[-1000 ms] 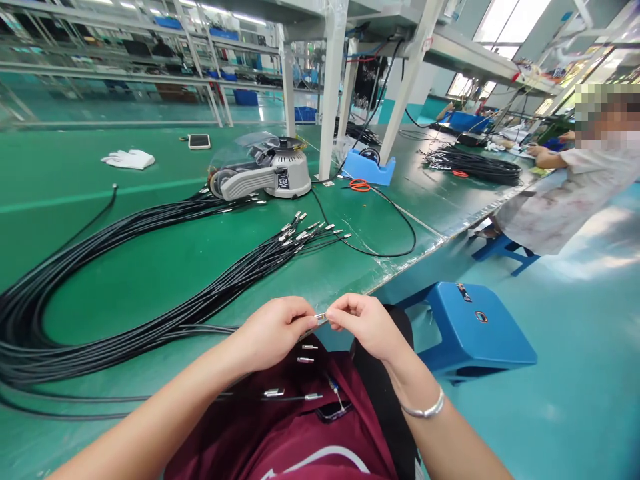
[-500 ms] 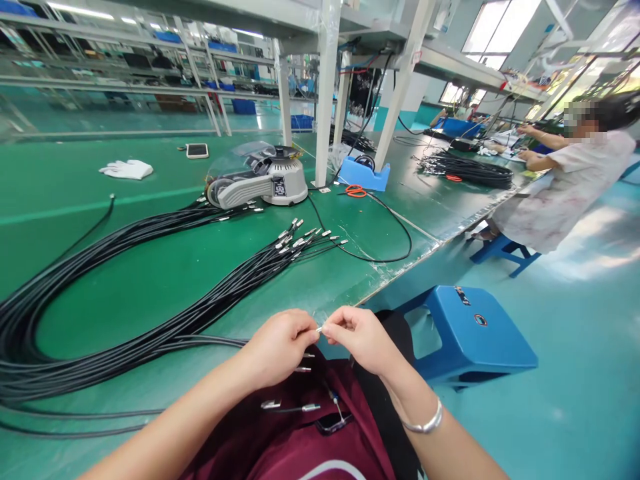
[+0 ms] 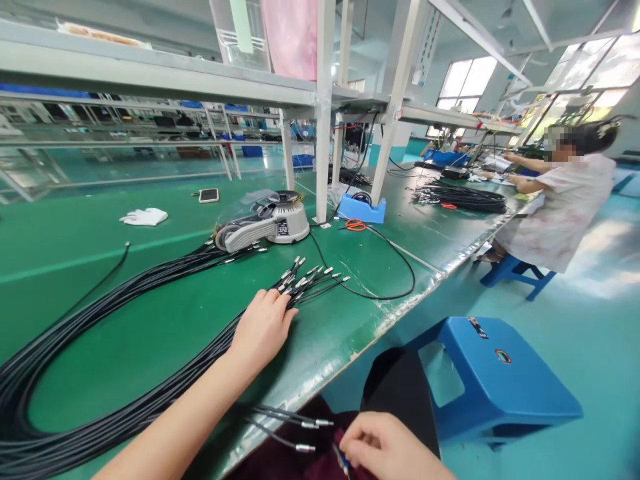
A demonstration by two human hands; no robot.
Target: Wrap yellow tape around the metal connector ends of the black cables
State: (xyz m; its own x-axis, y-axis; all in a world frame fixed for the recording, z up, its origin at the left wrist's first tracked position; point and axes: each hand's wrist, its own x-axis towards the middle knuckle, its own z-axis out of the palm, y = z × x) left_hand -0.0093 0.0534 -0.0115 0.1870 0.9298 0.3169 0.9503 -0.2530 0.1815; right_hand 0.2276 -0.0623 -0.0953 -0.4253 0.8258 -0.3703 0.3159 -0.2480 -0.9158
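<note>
— In the head view, what is being done by the hands?
— The left hand (image 3: 261, 328), fingers loosely spread, is being rested against a bundle of thin black metal-tipped cables (image 3: 150, 283), just at its silver tips (image 3: 305, 280); no firm grip can be told. The right hand (image 3: 383, 445), fingers drawn narrow, is being kept low, just beside a small blue-tipped piece (image 3: 343, 463) on dark maroon cloth (image 3: 285, 460); whether it is being held cannot be told.
— And the step?
— Cable ends are seemingly being sorted; a pinch on one tip is judged to be called for. A grey round tape dispenser (image 3: 265, 223) is being left standing well ahead of the left hand.
</note>
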